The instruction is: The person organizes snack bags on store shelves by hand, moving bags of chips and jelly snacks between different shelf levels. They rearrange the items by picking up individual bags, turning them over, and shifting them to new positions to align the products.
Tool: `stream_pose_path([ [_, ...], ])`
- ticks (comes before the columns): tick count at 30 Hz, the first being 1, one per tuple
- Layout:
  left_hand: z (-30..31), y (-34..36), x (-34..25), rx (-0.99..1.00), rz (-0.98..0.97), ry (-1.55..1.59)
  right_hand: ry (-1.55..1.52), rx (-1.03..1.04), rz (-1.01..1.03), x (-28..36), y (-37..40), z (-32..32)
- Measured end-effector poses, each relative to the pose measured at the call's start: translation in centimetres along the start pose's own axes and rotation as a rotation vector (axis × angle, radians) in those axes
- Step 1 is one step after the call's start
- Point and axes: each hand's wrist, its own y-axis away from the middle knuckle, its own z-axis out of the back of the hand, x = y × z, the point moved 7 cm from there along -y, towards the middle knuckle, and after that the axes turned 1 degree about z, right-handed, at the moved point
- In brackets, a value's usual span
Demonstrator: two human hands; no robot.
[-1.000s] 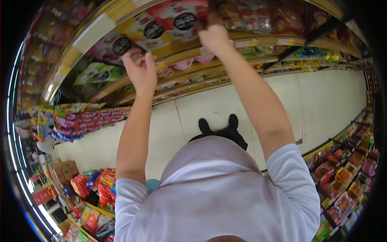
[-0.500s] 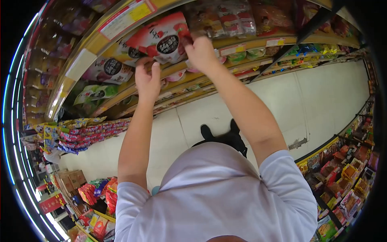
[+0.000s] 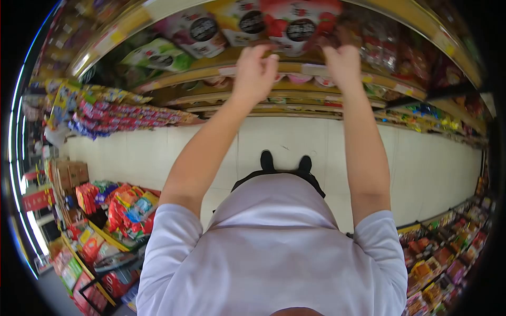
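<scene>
Shelf bay seen from above, both arms stretched forward. A red-and-white pouch (image 3: 300, 27) with a dark oval label is found upright on the upper shelf (image 3: 197, 77), at its front, between the two hands. Strawberry-like red fruit is printed on its face.

The left hand (image 3: 255, 71) is placed at the pouch's lower left corner, fingers partly curled, thumb held apart. The right hand (image 3: 342, 66) is set at the lower right edge, fingertips blurred and turned toward the pouch. Whether the pouch is gripped by either hand cannot be told.

To the left, a yellow-and-white pouch (image 3: 240, 22) is stood just beside the red one, followed by a purple-and-white pouch (image 3: 196, 36); the same dark oval is carried by each. Further left, a green pouch (image 3: 159, 55) is laid tilted. To the right, clear packets (image 3: 380, 46) are ranged on the same level. Pink-lidded cups (image 3: 300, 78) are shown one shelf down.

Below, pale floor tiles (image 3: 295, 136) are seen, with dark shoes (image 3: 266, 159) planted on them. A white short-sleeved shirt (image 3: 279, 263) is worn. At lower left, bagged snacks (image 3: 124, 208) are heaped near cardboard cartons (image 3: 72, 174); at lower right, small packets (image 3: 448, 260) are displayed in rows.
</scene>
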Motion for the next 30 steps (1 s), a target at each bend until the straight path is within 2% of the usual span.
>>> stream_pose_path([
  [2, 0.1, 0.1, -0.2, -0.008, 0.021, 0.067, 0.002, 0.021, 0.018, 1.5, 0.5, -0.2],
  [5, 0.5, 0.9, 0.1, 0.045, 0.05, 0.254, -0.108, -0.04, 0.069, -0.3, 1.0, 0.9],
  [7, 2.5, 2.0, -0.3, 0.062, 0.067, 0.29, -0.055, -0.016, 0.101, 0.8, 1.9, 1.7],
  [9, 4.3, 3.5, 0.1, 0.032, -0.037, 0.292, -0.094, -0.109, -0.141, 2.4, 4.6, 2.7],
  [11, 5.9, 5.9, 3.5, 0.025, -0.006, 0.32, -0.041, -0.087, -0.068, 2.2, 7.2, 3.6],
  [13, 8.5, 8.5, 8.6, -0.105, 0.298, 0.565, 0.085, 0.093, -0.17, -0.2, 11.2, 3.5],
  [15, 12.8, 9.7, 13.0, -0.385, 0.268, 0.525, 0.088, 0.262, -0.385, -4.5, 16.7, 2.9],
  [17, 17.4, 9.0, 13.2, -0.546, 0.236, 0.458, 0.052, 0.424, -0.556, -9.8, 23.4, 2.7],
  [19, 20.2, 6.9, 12.9, -0.562, 0.222, 0.412, 0.028, 0.463, -0.767, -11.5, 28.9, 1.0],
  [21, 21.9, 4.7, 11.1, -0.584, 0.128, -0.072, 0.012, 0.568, -0.786, -11.2, 31.9, -1.4],
  [22, 22.1, 3.8, 11.2, -0.584, 0.135, -0.092, 0.021, 0.578, -0.773, -11.2, 32.4, -2.5],
  [24, 21.9, 1.8, 11.8, -0.516, 0.203, -0.114, 0.256, 0.761, -0.649, -11.0, 32.9, -4.9],
  [25, 21.5, 1.3, 12.2, -0.514, 0.25, -0.188, 0.261, 0.769, -0.632, -10.3, 32.5, -6.0],
  [27, 21.2, 0.7, 12.5, -0.44, 0.294, -0.126, 0.325, 0.839, -0.617, -9.1, 32.1, -7.4],
  [30, 21.1, 0.4, 13.0, -0.473, 0.246, -0.088, 0.361, 0.842, -0.612, -9.3, 32.1, -7.5],
])
